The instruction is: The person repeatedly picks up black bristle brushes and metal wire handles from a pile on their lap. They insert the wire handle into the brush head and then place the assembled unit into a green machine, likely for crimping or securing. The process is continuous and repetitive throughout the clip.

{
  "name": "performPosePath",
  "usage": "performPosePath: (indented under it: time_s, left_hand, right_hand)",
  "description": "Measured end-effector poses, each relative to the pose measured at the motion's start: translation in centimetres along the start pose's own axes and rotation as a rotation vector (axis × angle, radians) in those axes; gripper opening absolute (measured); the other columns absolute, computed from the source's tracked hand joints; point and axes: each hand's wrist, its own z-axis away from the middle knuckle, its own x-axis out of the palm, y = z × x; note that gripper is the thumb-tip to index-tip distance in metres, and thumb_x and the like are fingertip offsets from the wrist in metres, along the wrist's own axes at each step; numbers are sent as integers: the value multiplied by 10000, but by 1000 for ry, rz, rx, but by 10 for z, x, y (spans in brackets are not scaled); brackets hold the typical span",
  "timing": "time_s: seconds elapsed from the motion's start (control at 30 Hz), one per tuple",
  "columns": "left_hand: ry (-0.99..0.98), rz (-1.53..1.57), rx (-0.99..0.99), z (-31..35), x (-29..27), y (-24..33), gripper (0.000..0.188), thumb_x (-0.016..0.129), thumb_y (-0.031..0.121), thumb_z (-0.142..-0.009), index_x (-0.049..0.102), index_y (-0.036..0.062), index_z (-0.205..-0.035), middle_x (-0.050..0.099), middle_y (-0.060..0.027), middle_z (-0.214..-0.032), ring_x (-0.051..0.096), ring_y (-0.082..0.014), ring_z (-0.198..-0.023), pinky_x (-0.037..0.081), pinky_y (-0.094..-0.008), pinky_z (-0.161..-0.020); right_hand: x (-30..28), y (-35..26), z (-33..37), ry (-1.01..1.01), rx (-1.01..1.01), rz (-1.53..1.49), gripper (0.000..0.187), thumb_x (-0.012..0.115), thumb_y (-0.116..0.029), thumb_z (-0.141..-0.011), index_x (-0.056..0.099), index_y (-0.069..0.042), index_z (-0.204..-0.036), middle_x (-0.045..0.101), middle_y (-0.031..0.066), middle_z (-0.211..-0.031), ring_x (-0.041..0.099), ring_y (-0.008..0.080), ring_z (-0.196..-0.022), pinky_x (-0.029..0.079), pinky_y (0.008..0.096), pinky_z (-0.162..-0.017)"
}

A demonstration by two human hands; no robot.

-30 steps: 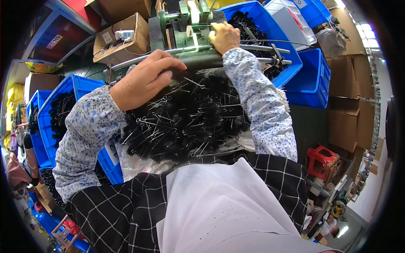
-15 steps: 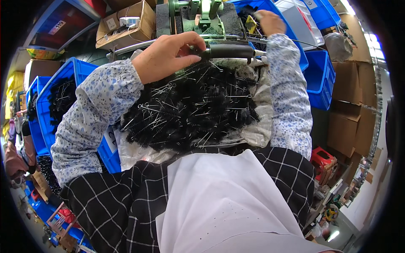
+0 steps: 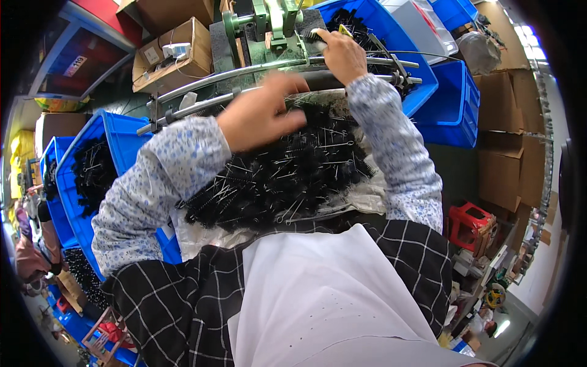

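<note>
A large heap of small black bristle brushes (image 3: 275,177) with looped wire handles lies in front of me on pale sheeting (image 3: 211,235). Over the heap's upper left part is my left hand (image 3: 260,116), smeared by motion. Its thumb and fingers are apart, and I see nothing held between them. My right hand (image 3: 346,56) is at the far side, above the metal rails (image 3: 241,92) and close to the green machine (image 3: 278,27). Its fingertips are pinched at a small black brush (image 3: 312,38), whose far part is hard to make out.
Behind the right hand, a blue bin (image 3: 397,46) holds more black brushes. Another blue bin (image 3: 452,107) stands to the right. On the left, blue bins (image 3: 122,134) contain brushes. A cardboard box (image 3: 174,58) with a small white device sits at the far left.
My right hand has come left from over the far blue bin to beside the machine. My left hand has left the dark padded rod and moved nearer me, its fingers spreading.
</note>
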Motion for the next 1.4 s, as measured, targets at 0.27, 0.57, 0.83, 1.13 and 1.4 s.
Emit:
performPosePath:
  time_s: [0.27, 0.57, 0.83, 1.13, 1.4]
  left_hand:
    - [-502, -98, 77, 13, 30, 13, 235, 593, 128, -797, 495, 74, -1004, 520, -110, -956, 580, -286, -811, 488, -363, -716]
    - [-441, -15, 79, 23, 6, 29, 192, 608, 103, -773, 466, 49, -890, 536, -104, -852, 576, -276, -758, 469, -367, -661]
    - [-160, 94, 42, 43, -28, 22, 251, 669, 103, -767, 494, 28, -930, 531, -72, -840, 565, -190, -748, 477, -305, -668]
    - [-481, 102, -49, 38, -32, 25, 256, 696, 59, -735, 502, 20, -898, 540, -65, -905, 544, -181, -802, 474, -300, -736]
    - [-449, 145, -51, 43, -48, 35, 193, 650, -11, -724, 510, 21, -854, 571, -105, -1006, 573, -212, -851, 471, -319, -759]
  right_hand:
    - [50, 23, -34, 26, -35, 225, 233, 525, -189, -839, 655, -216, -1030, 644, 63, -902, 611, 232, -888, 493, 373, -768]
    - [69, 36, -45, 40, -100, 158, 282, 503, -149, -835, 649, -269, -1043, 630, 29, -967, 550, 214, -931, 415, 388, -842]
    - [49, 42, -26, 18, 70, 248, 388, 582, -300, -782, 581, -121, -1126, 599, 76, -1027, 522, 260, -1000, 385, 428, -848]
    - [72, -22, -36, 74, 16, 139, 275, 536, -241, -757, 638, -96, -968, 647, 86, -890, 573, 271, -934, 411, 441, -760]
    - [58, -9, -33, 77, 6, 201, 187, 571, -263, -768, 642, -120, -866, 652, 46, -859, 577, 214, -879, 388, 404, -761]
